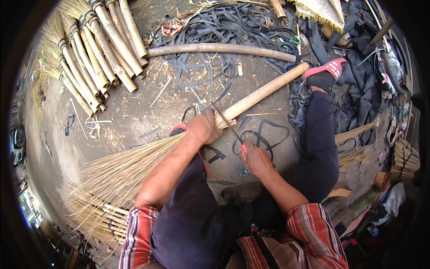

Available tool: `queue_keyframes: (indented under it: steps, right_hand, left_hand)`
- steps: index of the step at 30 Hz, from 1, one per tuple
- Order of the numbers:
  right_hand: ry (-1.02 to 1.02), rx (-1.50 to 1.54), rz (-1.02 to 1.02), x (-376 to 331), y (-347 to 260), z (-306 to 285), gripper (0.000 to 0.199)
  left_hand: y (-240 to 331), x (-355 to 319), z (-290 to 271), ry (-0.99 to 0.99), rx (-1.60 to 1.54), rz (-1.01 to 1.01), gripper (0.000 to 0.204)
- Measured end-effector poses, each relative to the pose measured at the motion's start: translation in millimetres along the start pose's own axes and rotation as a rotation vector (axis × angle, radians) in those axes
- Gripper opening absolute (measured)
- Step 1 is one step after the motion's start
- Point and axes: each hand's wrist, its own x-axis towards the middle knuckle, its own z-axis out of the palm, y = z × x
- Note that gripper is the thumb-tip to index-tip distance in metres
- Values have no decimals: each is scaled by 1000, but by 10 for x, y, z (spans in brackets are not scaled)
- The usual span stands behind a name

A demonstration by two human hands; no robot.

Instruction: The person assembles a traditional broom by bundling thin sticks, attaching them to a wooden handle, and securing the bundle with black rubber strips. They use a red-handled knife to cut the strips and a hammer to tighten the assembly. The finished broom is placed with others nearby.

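Observation:
My left hand (204, 127) is wrapped round a bundle of thin straw-coloured bristles (130, 163) where it meets a thick bamboo handle (268, 89). The bristles fan out to the lower left, and cut ends stick out past my fingers. In my right hand (256, 160) is a knife (229, 124) with a red grip. Its narrow blade slants up and left across the bristle ends beside the bamboo; whether it touches them I cannot tell. The handle's far end rests by my right foot in a red slipper (329, 69).
Several finished brooms (101, 49) lie at the upper left. Dark rubber strips (224, 27) heap at the back and right, with a curved bamboo pole (224, 48) in front. Loose strips (264, 139) lie near my right hand. More bristles (96, 210) are at the lower left.

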Motion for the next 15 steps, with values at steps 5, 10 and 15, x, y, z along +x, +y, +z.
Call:
queue_keyframes:
  steps: [5, 10, 15]
  right_hand:
    - [200, 207, 68, 43, 27, 3, 32]
    - [11, 18, -50, 27, 89, -34, 33]
    - [44, 130, -24, 38, 84, 88, 31]
  left_hand:
    - [14, 20, -56, -4, 45, -55, 69]
    - [-76, 166, -115, -237, -158, 53, 69]
    - [-59, 94, -25, -143, -108, 12, 78]
